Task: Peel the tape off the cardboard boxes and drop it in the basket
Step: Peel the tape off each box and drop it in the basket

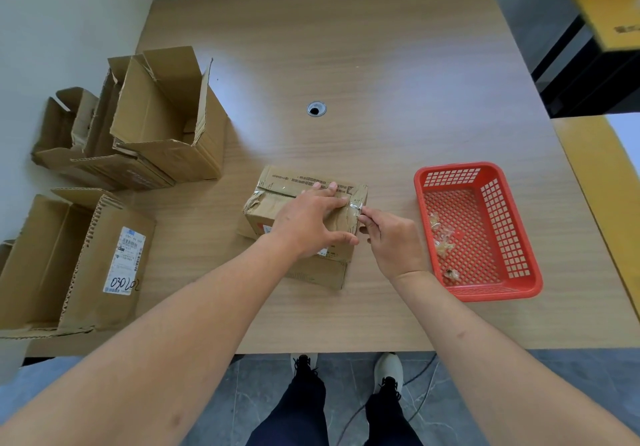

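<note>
- Left hand (309, 224) lies flat, fingers spread, pressing the box (304, 213) at mid-table.
- Right hand (391, 238) pinches the tape (356, 207) at the box's right edge.
- Peeling seems under way; next, probably a steady pull, then the basket (519, 283) just right.

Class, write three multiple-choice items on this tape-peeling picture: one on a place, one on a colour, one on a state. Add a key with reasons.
1. Where does the basket stand, as seen from the person?
A. right of the taped box
B. on the floor
C. on an open box

2. What colour is the basket?
A. blue
B. red
C. green

3. What is the right hand doing?
A. resting flat
B. lifting the basket
C. pinching tape

Key: 1 A, it stands on the table right of the taped box. 2 B, its walls are red. 3 C, its fingers pinch the tape at the box's edge while the left hand presses the box.
</note>
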Motion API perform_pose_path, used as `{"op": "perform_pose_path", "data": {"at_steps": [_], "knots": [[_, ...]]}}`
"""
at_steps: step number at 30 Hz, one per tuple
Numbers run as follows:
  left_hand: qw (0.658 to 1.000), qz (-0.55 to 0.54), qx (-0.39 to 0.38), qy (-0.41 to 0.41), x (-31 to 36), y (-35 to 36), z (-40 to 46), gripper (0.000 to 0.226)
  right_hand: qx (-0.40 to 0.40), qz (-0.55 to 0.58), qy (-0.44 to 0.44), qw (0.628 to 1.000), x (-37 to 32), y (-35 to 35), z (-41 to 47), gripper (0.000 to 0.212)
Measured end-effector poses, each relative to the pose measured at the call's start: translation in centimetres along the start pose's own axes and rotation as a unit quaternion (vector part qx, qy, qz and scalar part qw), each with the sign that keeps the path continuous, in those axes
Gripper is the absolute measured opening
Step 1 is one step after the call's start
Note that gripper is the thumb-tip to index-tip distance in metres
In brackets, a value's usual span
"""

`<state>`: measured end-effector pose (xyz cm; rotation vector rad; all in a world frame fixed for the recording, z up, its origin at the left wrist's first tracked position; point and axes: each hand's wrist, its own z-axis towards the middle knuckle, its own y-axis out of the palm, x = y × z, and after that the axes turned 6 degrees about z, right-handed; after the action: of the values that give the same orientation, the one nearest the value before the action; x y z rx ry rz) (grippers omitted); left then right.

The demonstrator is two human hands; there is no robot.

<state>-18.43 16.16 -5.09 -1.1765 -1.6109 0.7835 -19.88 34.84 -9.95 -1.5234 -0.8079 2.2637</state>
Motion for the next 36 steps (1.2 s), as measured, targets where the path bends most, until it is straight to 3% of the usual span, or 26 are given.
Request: {"op": "perform_pose_path", "data": {"at_steps": [5,10,17,23,27,29,36], "knots": [[1.0,0.0,0.003,-0.001,0.2,0.1,-0.1,0.094,-0.056,-0.117,-0.055,0.99,-0.8,-0.6,0.1,0.011],[1.0,0.005,0.002,0.004,0.0,0.3,-0.4,0.094,-0.101,-0.176,-0.104,0.974,-1.5,-1.4,1.0,0.027],[1.0,-0.003,0.003,0.01,-0.2,0.7,-0.7,0.093,-0.096,-0.227,-0.144,0.959,-2.2,-1.4,1.3,0.035],[1.0,0.0,0.001,0.014,-0.5,1.1,-1.1,0.094,-0.11,-0.172,-0.157,0.966,-1.1,-1.5,1.8,0.028],[1.0,0.006,0.003,0.014,-0.6,1.6,-1.4,0.094,-0.093,-0.112,-0.115,0.983,-0.1,-1.3,1.0,0.01],[1.0,0.013,0.006,0.016,-0.7,1.8,-1.5,0.095,-0.059,-0.055,-0.083,0.993,0.2,-0.9,-0.3,0.002],[1.0,0.013,0.02,0.019,-0.9,2.3,-1.5,0.097,0.075,0.093,0.076,0.99,-0.4,1.4,-3.3,0.017]]}}
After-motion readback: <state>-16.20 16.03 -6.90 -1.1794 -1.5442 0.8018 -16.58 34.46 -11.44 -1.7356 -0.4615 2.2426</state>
